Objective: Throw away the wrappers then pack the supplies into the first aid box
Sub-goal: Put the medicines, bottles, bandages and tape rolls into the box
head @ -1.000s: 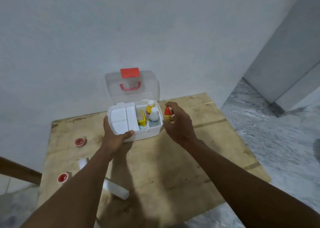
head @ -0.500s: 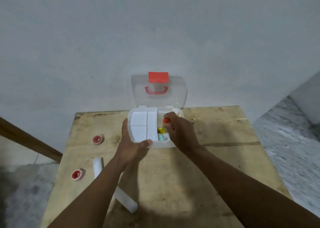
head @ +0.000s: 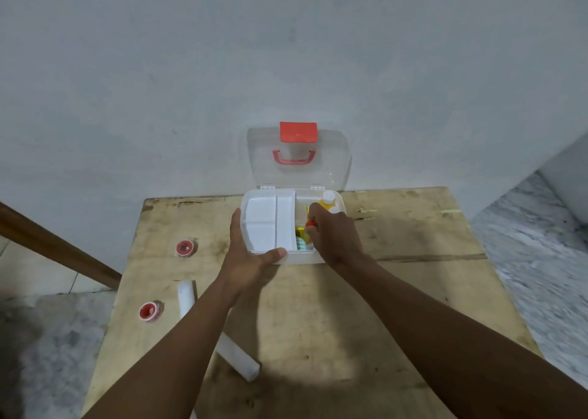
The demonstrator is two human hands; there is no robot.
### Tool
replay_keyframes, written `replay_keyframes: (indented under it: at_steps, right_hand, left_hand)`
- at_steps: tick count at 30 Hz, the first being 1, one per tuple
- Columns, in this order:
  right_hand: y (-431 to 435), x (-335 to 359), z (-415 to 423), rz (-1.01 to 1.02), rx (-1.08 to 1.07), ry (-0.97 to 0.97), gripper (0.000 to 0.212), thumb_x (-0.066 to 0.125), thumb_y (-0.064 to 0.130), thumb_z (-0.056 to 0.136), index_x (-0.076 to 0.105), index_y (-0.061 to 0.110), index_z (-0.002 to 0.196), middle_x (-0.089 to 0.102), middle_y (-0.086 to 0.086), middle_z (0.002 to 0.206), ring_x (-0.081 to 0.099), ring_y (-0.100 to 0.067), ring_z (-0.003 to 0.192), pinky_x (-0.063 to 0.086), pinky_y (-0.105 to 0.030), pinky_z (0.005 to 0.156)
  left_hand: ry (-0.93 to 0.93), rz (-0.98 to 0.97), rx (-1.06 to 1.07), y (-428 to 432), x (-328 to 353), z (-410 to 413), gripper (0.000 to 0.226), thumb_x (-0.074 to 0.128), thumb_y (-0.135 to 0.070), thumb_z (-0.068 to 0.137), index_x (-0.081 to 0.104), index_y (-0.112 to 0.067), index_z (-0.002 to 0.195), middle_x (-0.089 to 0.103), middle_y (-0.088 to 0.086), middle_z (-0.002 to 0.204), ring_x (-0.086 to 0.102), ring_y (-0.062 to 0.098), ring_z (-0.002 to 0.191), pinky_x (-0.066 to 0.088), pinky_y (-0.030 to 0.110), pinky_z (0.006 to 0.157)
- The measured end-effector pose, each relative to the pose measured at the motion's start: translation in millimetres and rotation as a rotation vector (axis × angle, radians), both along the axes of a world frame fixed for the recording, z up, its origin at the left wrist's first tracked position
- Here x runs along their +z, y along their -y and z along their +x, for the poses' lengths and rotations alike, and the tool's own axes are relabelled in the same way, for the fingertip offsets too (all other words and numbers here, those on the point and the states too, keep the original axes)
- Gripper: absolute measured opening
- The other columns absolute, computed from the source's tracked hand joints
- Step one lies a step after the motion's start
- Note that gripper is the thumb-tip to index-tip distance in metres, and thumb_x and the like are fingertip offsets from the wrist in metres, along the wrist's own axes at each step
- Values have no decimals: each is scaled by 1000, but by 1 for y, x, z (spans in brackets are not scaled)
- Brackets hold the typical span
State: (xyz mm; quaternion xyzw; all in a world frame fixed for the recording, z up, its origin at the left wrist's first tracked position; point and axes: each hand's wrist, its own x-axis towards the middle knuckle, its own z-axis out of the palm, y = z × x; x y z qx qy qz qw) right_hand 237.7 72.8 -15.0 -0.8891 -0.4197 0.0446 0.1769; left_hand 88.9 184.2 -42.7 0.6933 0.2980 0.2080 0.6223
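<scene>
The white first aid box stands open at the table's far edge, its clear lid with red latch and handle leaning on the wall. My left hand grips the box's front left corner, thumb on the rim. My right hand is inside the right compartment, fingers closed on a small red-capped bottle. A yellow bottle with a white cap and a teal item sit in that compartment. The left side holds a white insert tray.
On the wooden table, left of my arms, lie two red-and-white tape rolls and two white rectangular packs. A wooden rail runs at the left. Marble floor lies beyond the table's right edge.
My right hand carried the red-capped bottle from beside the box's right wall into the right compartment and lowered it. My head moved, shifting the view. My left hand kept its hold.
</scene>
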Motion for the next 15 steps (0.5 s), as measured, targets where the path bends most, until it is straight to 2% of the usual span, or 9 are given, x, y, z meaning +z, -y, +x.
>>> replay_keyframes:
  at_steps: [7,11,15]
  right_hand:
    - [-7,-5,0,-90,-30,-51,7,57,14,93,61,9,96,70,-14,90,65,-33,84,49,-34,72]
    - [-10,-10,1,-56,-63,-135,11,54,12,93,64,11,96,69,-13,91,64,-31,84,44,-30,66]
    - [-8,-11,-2,-23,-112,-137,8,55,17,95,57,11,99,67,-13,90,63,-31,82,45,-32,66]
  left_hand:
    - [13,20,-10,-2,-3,0,93,86,-24,65,29,-24,138,48,-11,125,51,-5,112,53,16,82]
    - [16,12,-9,-1,-3,1,93,86,-24,65,29,-24,139,48,-13,125,51,-7,111,53,14,81]
    - [18,4,-3,-2,-4,1,94,87,-19,67,29,-23,140,49,-11,125,51,-8,110,52,12,80]
